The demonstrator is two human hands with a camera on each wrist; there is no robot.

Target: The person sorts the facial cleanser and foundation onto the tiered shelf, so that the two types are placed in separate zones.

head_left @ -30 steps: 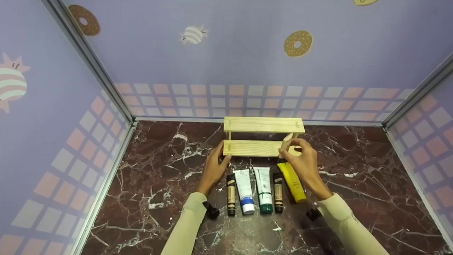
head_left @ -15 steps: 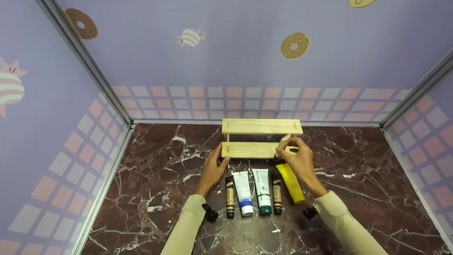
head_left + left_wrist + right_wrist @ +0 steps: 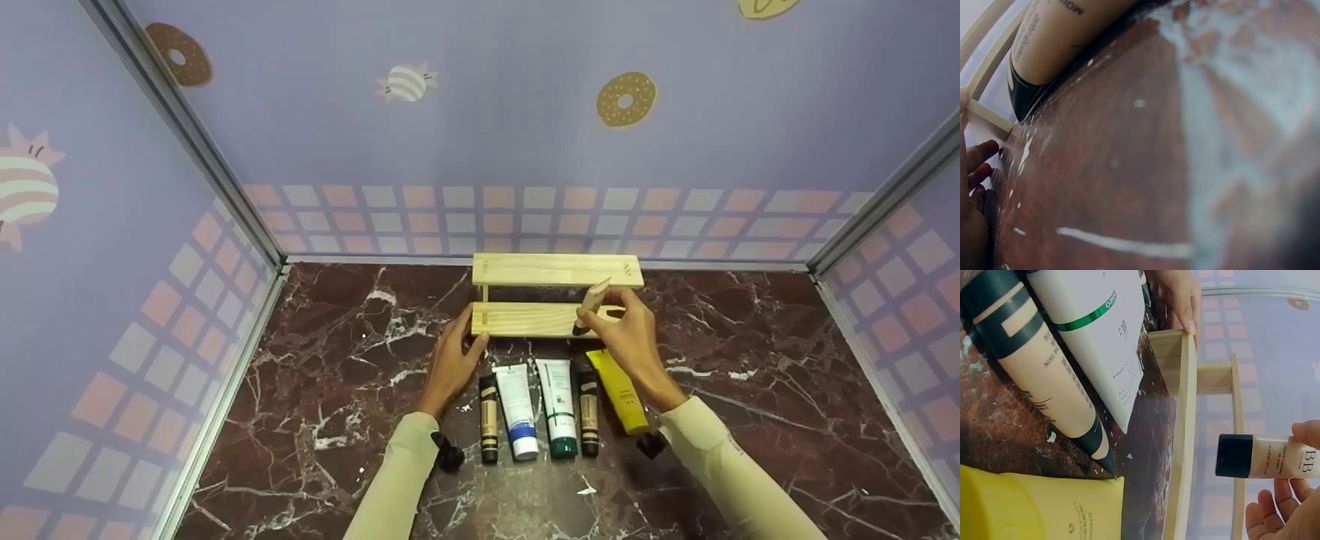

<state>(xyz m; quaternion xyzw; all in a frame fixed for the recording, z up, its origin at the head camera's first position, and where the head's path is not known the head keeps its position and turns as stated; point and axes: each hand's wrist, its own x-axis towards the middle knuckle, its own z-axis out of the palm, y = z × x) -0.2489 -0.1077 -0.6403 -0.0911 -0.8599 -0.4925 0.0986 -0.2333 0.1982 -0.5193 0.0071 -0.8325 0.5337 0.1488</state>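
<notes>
A two-step wooden rack (image 3: 517, 319) stands near the back wall. My left hand (image 3: 452, 360) holds the left end of its lower step, thumb at the front edge and fingers along the side. Over the right part of that step, my right hand (image 3: 628, 330) pinches a small beige BB cream tube (image 3: 1278, 457). Its black cap (image 3: 1234, 456) points down, and in the right wrist view it appears apart from the wood. On the tabletop in front lie a yellow tube (image 3: 621, 394), a green-capped white tube (image 3: 557, 405), a blue-banded white tube (image 3: 517, 409) and two beige-and-black tubes (image 3: 489, 420).
The marbled dark red tabletop (image 3: 337, 420) is bounded by a back wall (image 3: 510, 135) and side walls printed with sweets and checks. The row of tubes lies between my forearms, caps toward me. Metal framing (image 3: 225, 180) runs along the wall corners.
My right hand has moved a little left along the lower step with the BB cream tube. My left hand stays at the rack's left end. The tubes on the table have not moved.
</notes>
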